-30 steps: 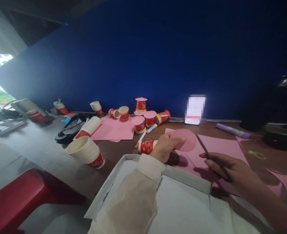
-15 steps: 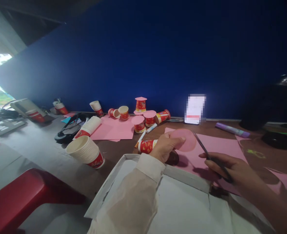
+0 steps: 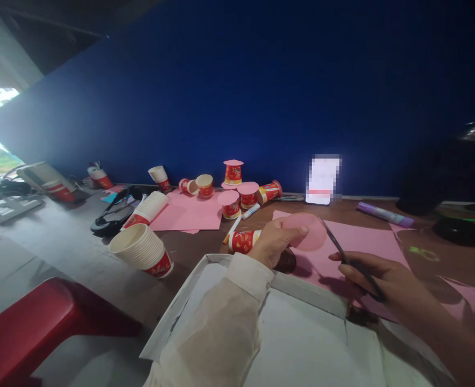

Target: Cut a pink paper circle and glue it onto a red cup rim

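Observation:
Between thumb and fingers, my left hand (image 3: 275, 239) pinches a round pink paper disc (image 3: 309, 236) by its left side. My right hand (image 3: 376, 274) is closed around dark scissors (image 3: 344, 255), whose blades point up and left at the disc's right edge. Under both hands lies a pink paper sheet (image 3: 358, 242). A red patterned paper cup (image 3: 242, 241) rests on its side by my left hand, partly hidden by it. Behind it stand red cups topped with pink discs, one of them a raised cup (image 3: 233, 174).
Stacked paper cups (image 3: 140, 250) lean at the left, near a red stool (image 3: 51, 322). A white box lid (image 3: 310, 333) lies beneath my forearms. Farther back are a lit phone (image 3: 321, 180), a purple tube (image 3: 384, 215), a glue stick (image 3: 250, 212) and more pink paper (image 3: 192, 212).
Almost nothing differs. The scissors blades have shifted very slightly left against the disc's edge, and both hands keep their hold.

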A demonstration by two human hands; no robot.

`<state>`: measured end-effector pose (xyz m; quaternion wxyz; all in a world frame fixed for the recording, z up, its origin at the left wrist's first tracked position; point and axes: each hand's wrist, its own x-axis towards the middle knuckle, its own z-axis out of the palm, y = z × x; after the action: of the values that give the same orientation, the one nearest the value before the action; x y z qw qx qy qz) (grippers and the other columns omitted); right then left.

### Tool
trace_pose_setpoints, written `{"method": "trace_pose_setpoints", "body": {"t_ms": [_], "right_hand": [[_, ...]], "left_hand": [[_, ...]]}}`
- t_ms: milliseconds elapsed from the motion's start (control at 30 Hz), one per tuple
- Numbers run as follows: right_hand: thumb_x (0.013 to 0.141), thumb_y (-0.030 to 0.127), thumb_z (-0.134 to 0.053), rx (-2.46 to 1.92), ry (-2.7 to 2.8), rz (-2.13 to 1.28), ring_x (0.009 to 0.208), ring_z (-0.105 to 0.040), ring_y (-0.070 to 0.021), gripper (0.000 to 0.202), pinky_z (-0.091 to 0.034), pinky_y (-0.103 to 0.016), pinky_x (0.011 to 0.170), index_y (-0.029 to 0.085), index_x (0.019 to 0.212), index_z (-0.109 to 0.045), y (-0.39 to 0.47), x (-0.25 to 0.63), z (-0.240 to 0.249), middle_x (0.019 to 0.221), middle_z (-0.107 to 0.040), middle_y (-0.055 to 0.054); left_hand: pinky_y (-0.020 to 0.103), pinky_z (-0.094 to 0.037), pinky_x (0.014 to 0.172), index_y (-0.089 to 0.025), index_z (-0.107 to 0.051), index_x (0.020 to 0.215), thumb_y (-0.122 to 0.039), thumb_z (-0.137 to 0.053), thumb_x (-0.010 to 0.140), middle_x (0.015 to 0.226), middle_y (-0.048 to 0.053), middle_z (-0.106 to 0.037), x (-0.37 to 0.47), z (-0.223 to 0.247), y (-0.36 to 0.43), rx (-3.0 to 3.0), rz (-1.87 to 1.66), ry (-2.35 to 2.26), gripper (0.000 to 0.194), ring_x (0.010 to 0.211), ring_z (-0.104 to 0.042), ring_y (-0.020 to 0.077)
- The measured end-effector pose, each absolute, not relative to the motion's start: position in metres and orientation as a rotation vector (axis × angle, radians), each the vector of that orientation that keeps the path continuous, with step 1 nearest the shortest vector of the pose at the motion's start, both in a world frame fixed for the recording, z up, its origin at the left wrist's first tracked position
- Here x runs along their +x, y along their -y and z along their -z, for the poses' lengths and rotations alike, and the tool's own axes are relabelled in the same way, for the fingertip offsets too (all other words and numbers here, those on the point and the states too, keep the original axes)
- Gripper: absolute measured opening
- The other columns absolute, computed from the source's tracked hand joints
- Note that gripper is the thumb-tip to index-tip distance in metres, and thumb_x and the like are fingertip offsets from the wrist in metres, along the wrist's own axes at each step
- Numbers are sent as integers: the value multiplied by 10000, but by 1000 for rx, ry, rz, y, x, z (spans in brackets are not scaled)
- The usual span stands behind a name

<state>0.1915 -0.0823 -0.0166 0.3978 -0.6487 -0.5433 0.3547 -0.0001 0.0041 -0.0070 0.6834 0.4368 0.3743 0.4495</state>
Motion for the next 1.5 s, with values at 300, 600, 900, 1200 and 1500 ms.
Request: {"method": "trace_pose_setpoints", "body": {"t_ms": [300,600,900,1200,1500], "right_hand": [[685,583,-735,-1625,1361,-832,572,-692,-210,389,-488,-253,431,234,847,-792,85,186,15,794,-790,-49],[652,588,-778,-1623,1366,-973,509,-668,-192,447,-503,-256,411,218,901,-806,79,196,16,801,-793,-48],[699,643,-714,-1712,1494,-790,517,-645,-191,465,-537,-296,545,241,909,-816,79,199,13,642,-727,-15],[708,665,-693,-1731,1538,-844,500,-625,-187,525,-511,-297,510,221,963,-807,77,202,14,611,-708,-12],[706,668,-687,-1737,1524,-873,483,-634,-192,566,-524,-307,498,201,1005,-801,74,204,19,646,-735,-27]], "left_hand": [[297,-478,760,-131,-716,887,-349,-883,579,825,46,-683,-1,8,-4,1051,-1018,-881,413,746,-592,147],[289,-461,732,-136,-718,870,-360,-866,573,826,55,-689,0,8,-5,1067,-1024,-903,401,747,-588,157],[285,-456,741,-129,-713,873,-345,-883,545,821,45,-675,0,10,-6,1037,-1021,-888,428,747,-583,148],[288,-447,739,-132,-706,867,-362,-877,557,803,42,-668,0,10,-5,1034,-1026,-879,422,739,-573,149],[279,-439,727,-116,-710,809,-333,-899,530,750,29,-666,1,7,-4,956,-1051,-828,401,694,-562,131]]}}
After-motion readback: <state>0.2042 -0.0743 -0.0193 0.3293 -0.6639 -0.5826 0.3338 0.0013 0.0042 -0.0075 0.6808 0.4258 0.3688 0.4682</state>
